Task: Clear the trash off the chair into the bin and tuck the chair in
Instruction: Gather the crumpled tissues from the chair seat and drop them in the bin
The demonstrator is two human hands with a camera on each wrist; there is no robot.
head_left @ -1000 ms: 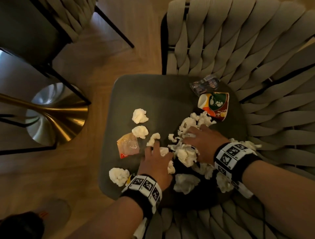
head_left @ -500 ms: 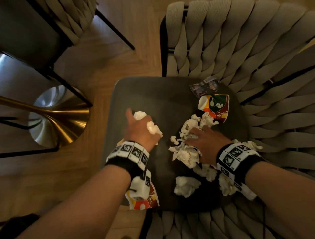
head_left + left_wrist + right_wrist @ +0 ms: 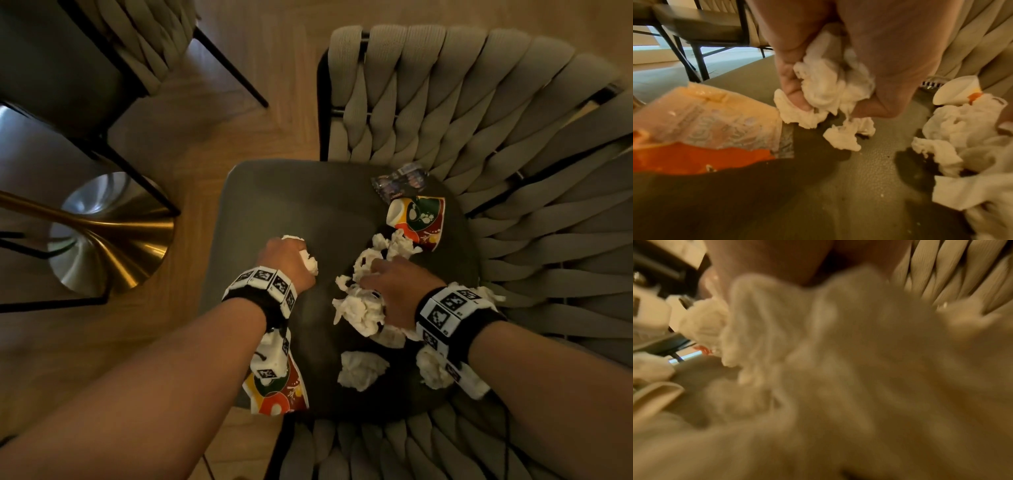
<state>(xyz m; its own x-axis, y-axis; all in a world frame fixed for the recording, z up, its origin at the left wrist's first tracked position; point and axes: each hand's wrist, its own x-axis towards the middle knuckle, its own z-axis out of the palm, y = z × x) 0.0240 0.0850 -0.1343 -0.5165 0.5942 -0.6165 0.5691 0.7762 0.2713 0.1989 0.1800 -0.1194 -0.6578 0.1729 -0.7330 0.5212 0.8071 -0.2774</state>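
Observation:
The chair's dark seat (image 3: 308,202) is strewn with trash. My left hand (image 3: 287,260) grips crumpled white tissues (image 3: 828,81) at the seat's left middle; one loose wad (image 3: 849,134) lies just below the fist. An orange wrapper (image 3: 705,129) lies beside that wrist. My right hand (image 3: 394,284) lies curled over a pile of tissues (image 3: 359,308), which fills the blurred right wrist view (image 3: 838,353). Behind it are a printed paper cup (image 3: 418,219) and a dark wrapper (image 3: 399,180). More wads (image 3: 361,370) and a flattened cup (image 3: 277,394) lie at the front.
The woven backrest (image 3: 479,102) wraps the seat's far and right sides. A gold table base (image 3: 113,236) stands on the wooden floor to the left, with a second chair (image 3: 68,68) behind it. No bin is in view.
My left hand moved from the seat's front up to the left middle and closed round the tissue wads there. The right hand has stayed on its pile.

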